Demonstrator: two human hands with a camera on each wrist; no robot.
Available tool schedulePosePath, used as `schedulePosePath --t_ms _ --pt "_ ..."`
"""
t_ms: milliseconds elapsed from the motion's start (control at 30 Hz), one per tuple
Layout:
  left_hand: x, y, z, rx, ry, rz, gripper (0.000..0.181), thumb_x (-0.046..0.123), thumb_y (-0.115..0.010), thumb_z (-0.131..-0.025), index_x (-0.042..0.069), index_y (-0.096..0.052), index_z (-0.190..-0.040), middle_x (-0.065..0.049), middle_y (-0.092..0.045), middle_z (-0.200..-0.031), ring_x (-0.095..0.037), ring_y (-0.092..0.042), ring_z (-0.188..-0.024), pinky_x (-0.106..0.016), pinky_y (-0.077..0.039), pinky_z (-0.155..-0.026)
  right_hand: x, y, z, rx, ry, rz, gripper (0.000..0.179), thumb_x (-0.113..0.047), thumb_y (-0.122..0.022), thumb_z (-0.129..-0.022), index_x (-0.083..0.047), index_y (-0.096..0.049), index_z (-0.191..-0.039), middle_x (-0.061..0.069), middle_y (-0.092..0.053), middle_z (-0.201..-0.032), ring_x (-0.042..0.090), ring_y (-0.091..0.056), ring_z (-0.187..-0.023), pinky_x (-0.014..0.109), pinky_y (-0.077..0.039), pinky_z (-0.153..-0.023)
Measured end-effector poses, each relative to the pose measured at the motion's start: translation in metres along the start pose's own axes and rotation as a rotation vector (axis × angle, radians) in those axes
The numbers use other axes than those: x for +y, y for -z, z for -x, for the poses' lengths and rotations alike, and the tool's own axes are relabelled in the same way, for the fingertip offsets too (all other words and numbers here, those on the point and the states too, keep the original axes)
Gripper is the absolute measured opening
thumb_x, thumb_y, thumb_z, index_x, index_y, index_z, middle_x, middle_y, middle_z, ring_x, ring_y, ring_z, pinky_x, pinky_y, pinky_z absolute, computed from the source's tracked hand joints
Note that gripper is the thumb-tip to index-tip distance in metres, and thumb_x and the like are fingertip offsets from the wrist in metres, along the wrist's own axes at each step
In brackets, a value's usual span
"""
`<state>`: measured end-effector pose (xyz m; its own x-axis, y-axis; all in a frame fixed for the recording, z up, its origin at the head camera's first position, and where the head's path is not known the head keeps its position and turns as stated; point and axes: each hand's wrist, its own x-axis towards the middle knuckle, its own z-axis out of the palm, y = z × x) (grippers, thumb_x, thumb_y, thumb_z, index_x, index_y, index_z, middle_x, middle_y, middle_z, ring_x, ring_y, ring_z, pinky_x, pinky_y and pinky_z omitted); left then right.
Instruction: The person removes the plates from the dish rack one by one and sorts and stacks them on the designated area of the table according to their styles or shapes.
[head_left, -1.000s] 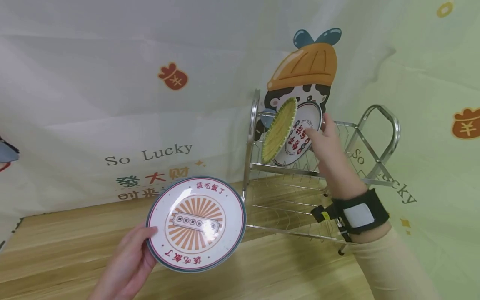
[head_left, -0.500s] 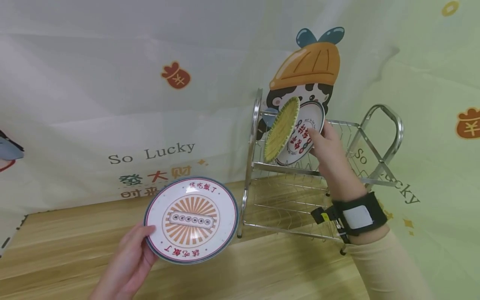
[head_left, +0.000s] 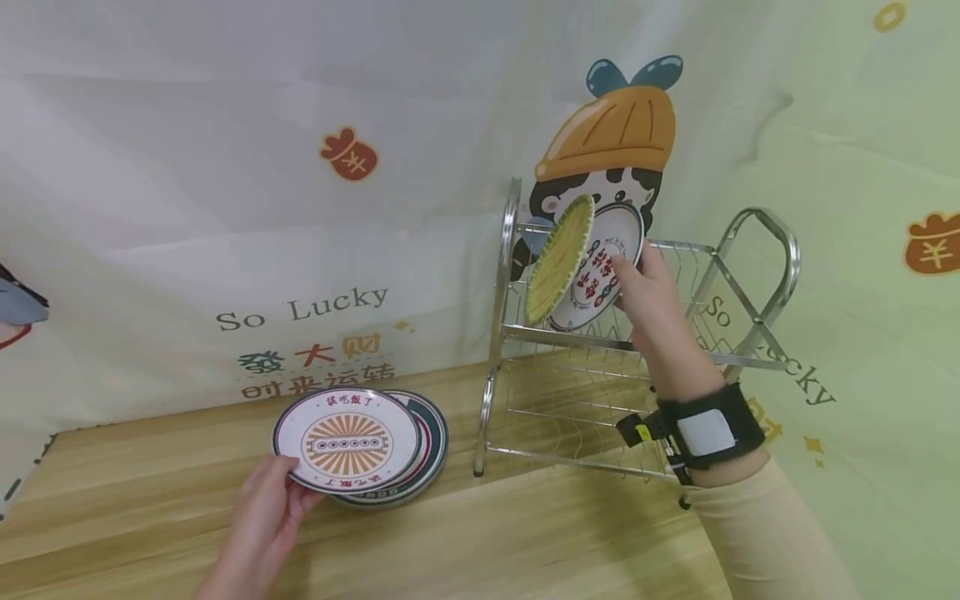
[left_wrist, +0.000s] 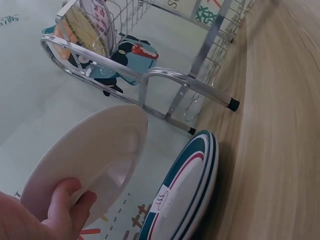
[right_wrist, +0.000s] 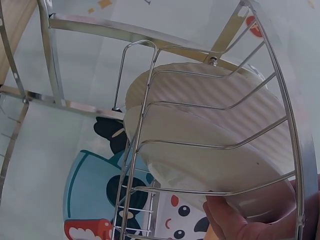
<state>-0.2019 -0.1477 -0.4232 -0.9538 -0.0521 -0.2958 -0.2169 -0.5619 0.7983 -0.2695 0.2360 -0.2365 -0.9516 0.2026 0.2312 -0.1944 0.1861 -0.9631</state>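
My left hand (head_left: 270,500) pinches the left rim of a white plate (head_left: 348,442) with an orange sunburst print. In the head view this plate overlaps a stack of plates (head_left: 431,446) on the table; the left wrist view has its pale underside (left_wrist: 95,155) apart from the stacked plates (left_wrist: 185,190). With thumb and fingers, my right hand (head_left: 652,292) grips the right edge of a white plate (head_left: 600,271) with red characters. That plate leans in the upper tier of a wire dish rack (head_left: 570,337), behind a yellow-green plate (head_left: 561,260) with a ridged rim.
The two-tier chrome rack stands on the wood-grain table (head_left: 150,517), its looped end handle (head_left: 780,250) at the right. A printed cloth backdrop (head_left: 187,208) hangs close behind the rack and the table.
My left hand has lowered the sunburst plate and tipped it flatter, and the stack of plates beneath now shows. My right hand and its plate stay almost where they were.
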Motion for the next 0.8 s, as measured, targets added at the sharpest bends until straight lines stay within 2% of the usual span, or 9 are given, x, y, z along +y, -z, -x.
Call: schedulePosePath --t_ms 100,233,433,567,800 --pt "-0.006 0.003 -0.006 0.043 0.007 -0.03 0.027 0.007 -0.031 -0.09 0.008 -0.035 -0.117 0.0 -0.061 -0.08 -0.01 -0.06 -0.067 -0.025 -0.052 -0.07 0.001 0.0 0.0 0.004 0.004 0.006 0.042 -0.021 -0.035 -0.095 -0.012 -0.028 -0.135 0.014 -0.044 -0.121 0.028 -0.046 -0.108 0.037 -0.041 -0.09" --pt "-0.014 0.007 -0.011 0.068 0.002 -0.073 0.029 0.009 -0.032 -0.092 0.007 -0.033 -0.12 0.002 -0.062 -0.078 -0.009 -0.06 -0.066 -0.025 -0.052 -0.068 0.001 0.0 0.0 0.004 0.011 0.002 0.042 -0.021 -0.036 -0.095 -0.013 -0.028 -0.135 0.013 -0.043 -0.122 0.027 -0.046 -0.108 0.037 -0.041 -0.09" --pt "-0.024 0.012 -0.018 0.048 -0.01 -0.133 0.046 0.011 -0.032 -0.093 0.003 -0.017 -0.136 0.005 -0.062 -0.077 -0.008 -0.06 -0.066 -0.024 -0.052 -0.065 0.002 0.0 0.0 0.007 0.016 0.001 0.042 -0.02 -0.035 -0.095 -0.013 -0.028 -0.135 0.014 -0.043 -0.122 0.027 -0.045 -0.109 0.038 -0.041 -0.09" --pt "-0.029 0.012 -0.02 0.039 -0.004 -0.147 0.047 0.011 -0.03 -0.093 0.002 -0.015 -0.137 0.006 -0.061 -0.077 -0.007 -0.058 -0.065 -0.023 -0.052 -0.063 0.002 0.0 0.0 0.005 0.022 -0.001 0.042 -0.02 -0.035 -0.095 -0.013 -0.028 -0.136 0.014 -0.044 -0.122 0.028 -0.046 -0.109 0.038 -0.041 -0.09" --pt "-0.035 0.012 -0.022 0.039 -0.018 -0.208 0.047 0.01 -0.027 -0.093 -0.003 -0.013 -0.137 0.006 -0.062 -0.074 -0.007 -0.06 -0.067 -0.026 -0.052 -0.068 0.003 0.0 0.0 0.012 0.014 -0.001 0.042 -0.02 -0.036 -0.095 -0.012 -0.029 -0.135 0.014 -0.045 -0.121 0.028 -0.046 -0.107 0.037 -0.042 -0.089"
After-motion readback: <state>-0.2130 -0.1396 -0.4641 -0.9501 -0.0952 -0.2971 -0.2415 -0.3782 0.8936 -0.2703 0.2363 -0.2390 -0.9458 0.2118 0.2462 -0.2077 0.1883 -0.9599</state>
